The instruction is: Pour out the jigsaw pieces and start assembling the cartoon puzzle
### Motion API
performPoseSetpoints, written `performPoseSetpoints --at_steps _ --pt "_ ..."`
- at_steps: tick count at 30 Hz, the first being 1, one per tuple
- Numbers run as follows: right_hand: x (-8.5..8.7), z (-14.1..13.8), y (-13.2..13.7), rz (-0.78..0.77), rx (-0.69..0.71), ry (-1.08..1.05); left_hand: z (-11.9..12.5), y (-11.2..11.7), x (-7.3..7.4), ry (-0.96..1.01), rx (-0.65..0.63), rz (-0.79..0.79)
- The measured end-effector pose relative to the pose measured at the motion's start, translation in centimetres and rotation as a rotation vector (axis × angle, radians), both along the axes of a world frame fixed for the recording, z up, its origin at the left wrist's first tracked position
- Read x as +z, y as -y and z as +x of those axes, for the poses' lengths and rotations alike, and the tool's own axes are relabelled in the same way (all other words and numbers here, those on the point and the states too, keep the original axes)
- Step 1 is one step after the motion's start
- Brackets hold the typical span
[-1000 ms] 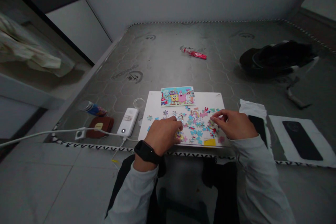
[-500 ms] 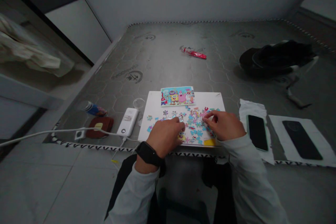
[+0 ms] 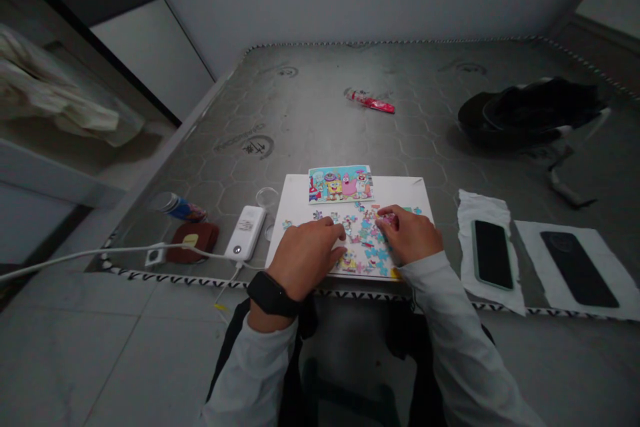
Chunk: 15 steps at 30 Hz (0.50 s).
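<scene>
Scattered jigsaw puzzle pieces [image 3: 379,255] in blue, pink and yellow lie on a white board [image 3: 295,195]. A small cartoon picture card [image 3: 341,185] rests along the board's back edge. Over the left part of the board is my left hand [image 3: 311,255], a black watch on its wrist, thumb and index finger apart with nothing visible between them. My right hand [image 3: 414,235] is above the right part of the pieces. Its thumb and fingers are pinched on what looks like a small pink puzzle piece [image 3: 392,219]. The palms hide some pieces beneath.
Left of the board are a white power bank [image 3: 246,233] with a cable, a brown case [image 3: 195,243] and a blue can [image 3: 184,207]. To the right, a phone [image 3: 493,254] lies on white paper. Further back are a red packet [image 3: 371,101] and a black cap [image 3: 525,112].
My right hand has moved left and slightly inward over the pieces. My left hand has shifted a little left, with its thumb and index finger spreading apart.
</scene>
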State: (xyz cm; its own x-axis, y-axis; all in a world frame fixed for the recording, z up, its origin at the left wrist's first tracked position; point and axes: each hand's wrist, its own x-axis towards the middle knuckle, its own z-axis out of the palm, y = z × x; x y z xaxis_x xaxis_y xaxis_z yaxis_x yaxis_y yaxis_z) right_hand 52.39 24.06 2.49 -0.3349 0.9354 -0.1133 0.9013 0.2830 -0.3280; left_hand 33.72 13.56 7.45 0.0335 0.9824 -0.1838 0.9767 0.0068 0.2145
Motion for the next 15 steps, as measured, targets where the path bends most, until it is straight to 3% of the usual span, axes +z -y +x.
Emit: performPoseSetpoints --at_steps 15 --pt "-0.11 -0.13 0.16 -0.035 -0.014 -0.16 -0.01 -0.03 -0.12 0.012 0.019 0.031"
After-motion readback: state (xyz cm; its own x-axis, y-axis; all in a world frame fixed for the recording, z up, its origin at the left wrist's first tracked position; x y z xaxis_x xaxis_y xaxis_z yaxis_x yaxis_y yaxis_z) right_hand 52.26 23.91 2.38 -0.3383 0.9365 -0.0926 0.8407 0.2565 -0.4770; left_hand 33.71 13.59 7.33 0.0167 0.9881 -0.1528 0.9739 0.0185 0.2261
